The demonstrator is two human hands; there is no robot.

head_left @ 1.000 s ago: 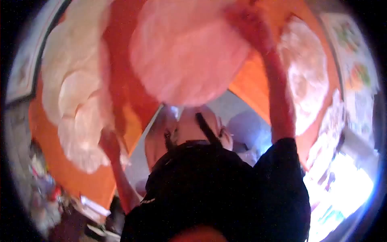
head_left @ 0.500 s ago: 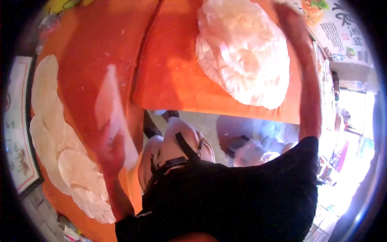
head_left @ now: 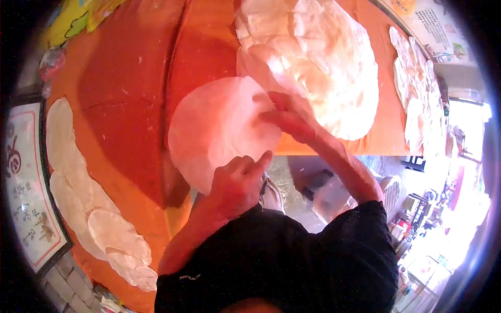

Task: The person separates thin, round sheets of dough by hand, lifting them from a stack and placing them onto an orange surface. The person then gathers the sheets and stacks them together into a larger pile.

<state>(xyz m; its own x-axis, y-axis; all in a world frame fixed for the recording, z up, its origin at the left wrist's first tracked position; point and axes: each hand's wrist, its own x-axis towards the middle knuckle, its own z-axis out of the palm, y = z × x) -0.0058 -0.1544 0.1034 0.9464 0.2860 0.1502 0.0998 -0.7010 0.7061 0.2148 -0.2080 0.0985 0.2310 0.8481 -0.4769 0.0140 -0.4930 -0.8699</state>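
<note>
A thin, round, pale sheet (head_left: 209, 120) is stretched between my hands above the orange cloth. My left hand (head_left: 240, 180) is closed on its lower edge, thumb and fingers pinched together. At its right side, my right hand (head_left: 287, 117) is closed on the edge, somewhat blurred. Just beyond my right hand lies a wide pile of similar thin sheets (head_left: 334, 68), brightly lit on top. The held sheet's upper right part comes close to that pile.
Overlapping pale sheets (head_left: 78, 193) run along the left edge of the orange cloth (head_left: 125, 104). More sheets (head_left: 417, 94) lie at the far right. A framed sign (head_left: 31, 182) stands at the left, and a yellow cloth (head_left: 78, 23) is at the upper left.
My left hand has moved right with the sheet, which is now spread wide. My right hand has come back from the far upper right and now holds the sheet too.
</note>
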